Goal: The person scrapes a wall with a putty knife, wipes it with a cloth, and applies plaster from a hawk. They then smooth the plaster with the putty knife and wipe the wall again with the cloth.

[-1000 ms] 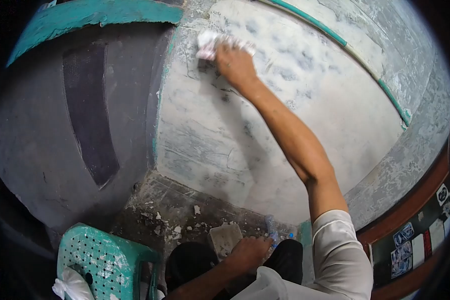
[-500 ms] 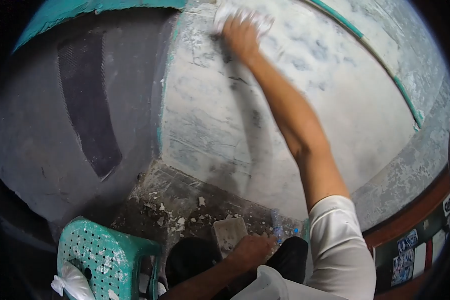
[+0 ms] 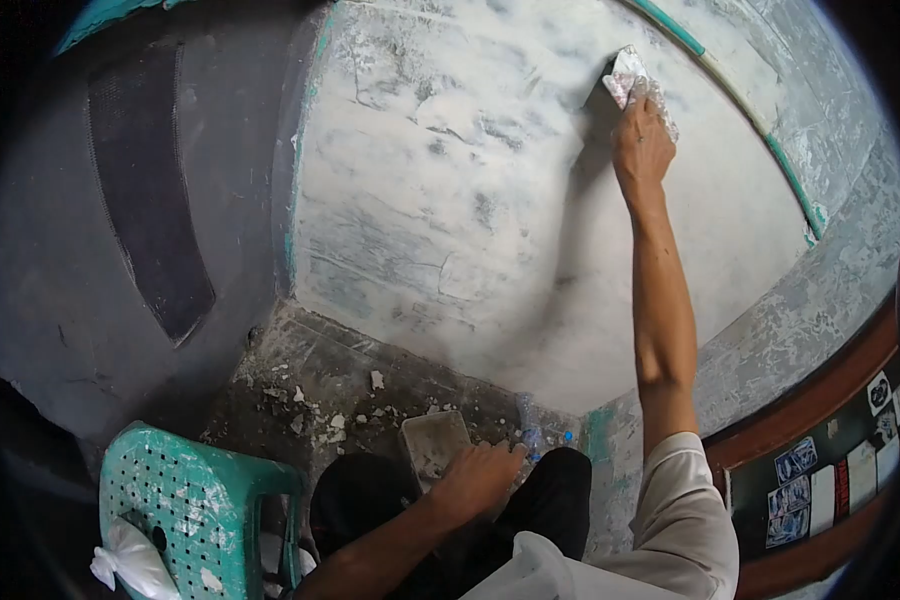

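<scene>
My right hand [image 3: 644, 150] is stretched up to the patchy white wall [image 3: 450, 200]. It grips a flat white piece [image 3: 627, 68] with faint reddish print and a crinkled, plastic-like surface, held against the wall near its upper right. A dark shadow falls on the wall beside it. Low over my dark-trousered legs is my left hand [image 3: 475, 480], back upward and fingers curled in; what they hold, if anything, is hidden. Just beyond it on the floor lies a rectangular tray [image 3: 410, 440]. A translucent white container [image 3: 540, 570] shows at the bottom edge, right of my left forearm.
A green plastic stool [image 3: 205, 475], spattered white, stands at lower left with a tied white bag [image 3: 140, 562] on it. Plaster chips [image 3: 335, 425] litter the floor. A clear bottle [image 3: 530, 415] lies near the wall. At right runs a brown wooden frame [image 3: 860, 375]; a green pipe [image 3: 760, 125] crosses above.
My right hand has swept rightward and slightly down across the wall with the white piece. The view has shifted a little to the right. My left hand stays low over my legs.
</scene>
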A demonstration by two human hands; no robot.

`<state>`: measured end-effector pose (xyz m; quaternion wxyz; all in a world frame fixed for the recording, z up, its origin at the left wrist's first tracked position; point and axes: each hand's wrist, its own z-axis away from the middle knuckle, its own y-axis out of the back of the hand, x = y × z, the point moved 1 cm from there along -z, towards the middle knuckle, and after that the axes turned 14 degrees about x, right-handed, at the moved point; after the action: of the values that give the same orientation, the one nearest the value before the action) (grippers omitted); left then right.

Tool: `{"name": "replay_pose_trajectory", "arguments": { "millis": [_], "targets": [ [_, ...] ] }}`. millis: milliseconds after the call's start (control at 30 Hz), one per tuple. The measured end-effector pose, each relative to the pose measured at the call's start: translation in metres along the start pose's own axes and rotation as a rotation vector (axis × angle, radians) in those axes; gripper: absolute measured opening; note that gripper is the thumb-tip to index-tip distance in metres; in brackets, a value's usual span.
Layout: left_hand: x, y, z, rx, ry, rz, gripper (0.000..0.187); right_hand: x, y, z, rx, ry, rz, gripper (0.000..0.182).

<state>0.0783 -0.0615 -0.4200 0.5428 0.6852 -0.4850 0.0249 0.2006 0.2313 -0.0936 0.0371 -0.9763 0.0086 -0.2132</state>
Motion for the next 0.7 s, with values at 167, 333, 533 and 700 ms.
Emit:
{"name": "replay_pose_trajectory", "arguments": {
  "millis": [167, 333, 533, 700],
  "targets": [
    [0.000, -0.008, -0.003, -0.049, 0.010, 0.004, 0.024, -0.096, -0.022, 0.156, -0.126, 0.411, -0.030, 0.052],
    [-0.004, -0.003, -0.003, -0.059, 0.012, -0.041, 0.019, -0.123, 0.047, 0.190, -0.783, 0.322, -0.487, 0.044],
    [-0.003, 0.003, -0.007, -0.097, 0.096, -0.024, 0.020, -0.037, -0.006, -0.007, -0.215, -0.005, -0.166, 0.038],
    [-0.015, -0.013, -0.004, -0.052, 0.084, -0.018, 0.020, -0.115, -0.021, 0.132, -0.563, 0.420, -0.299, 0.028]
  ]
}}
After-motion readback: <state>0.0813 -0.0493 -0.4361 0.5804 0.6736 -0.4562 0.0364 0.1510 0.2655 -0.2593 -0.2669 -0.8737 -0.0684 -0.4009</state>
